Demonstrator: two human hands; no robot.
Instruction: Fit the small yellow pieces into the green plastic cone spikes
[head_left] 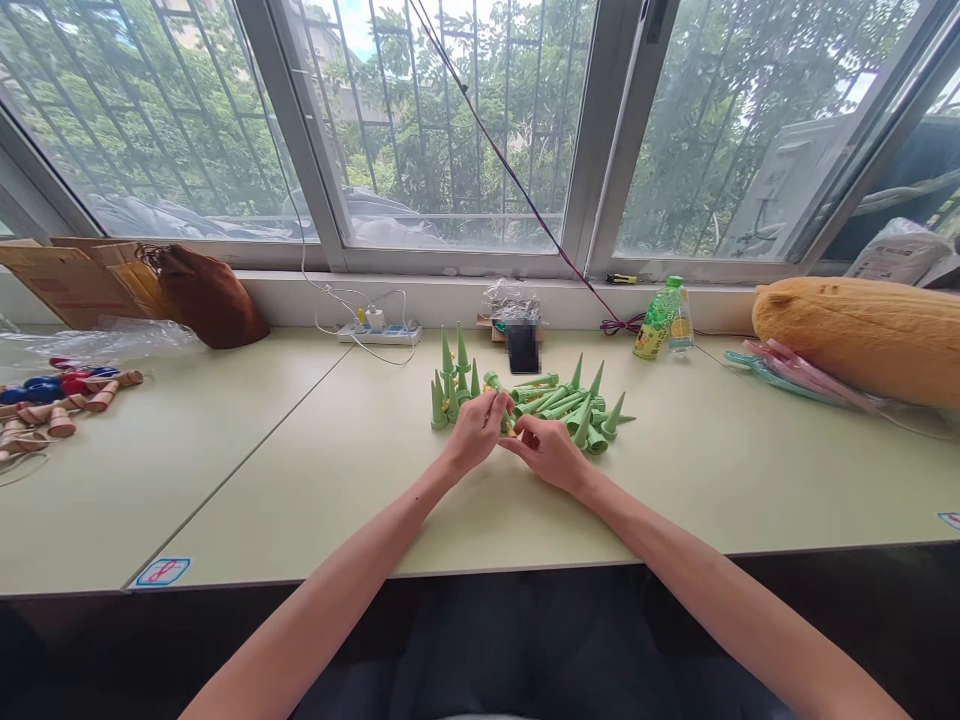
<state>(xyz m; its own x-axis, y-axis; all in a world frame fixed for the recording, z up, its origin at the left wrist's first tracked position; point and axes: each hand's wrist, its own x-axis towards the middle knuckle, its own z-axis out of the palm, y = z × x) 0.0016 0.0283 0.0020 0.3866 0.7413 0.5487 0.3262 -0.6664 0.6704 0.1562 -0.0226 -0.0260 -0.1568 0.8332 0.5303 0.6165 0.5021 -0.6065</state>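
My left hand is closed round a green plastic spike, whose collared end shows above the fingers. My right hand meets it from the right, its fingers pinched on a small yellow piece at the spike's lower end; the fingers hide most of that piece. Left of my hands, several green spikes stand upright with their points up, bits of yellow among them. To the right is a pile of similar green spikes, some lying flat and others pointing upward.
Behind the spikes lie a dark phone and clear plastic wrapping. A power strip with cables sits by the sill. Green bottle and tan plush are at right; wooden toys and a brown pouch at left.
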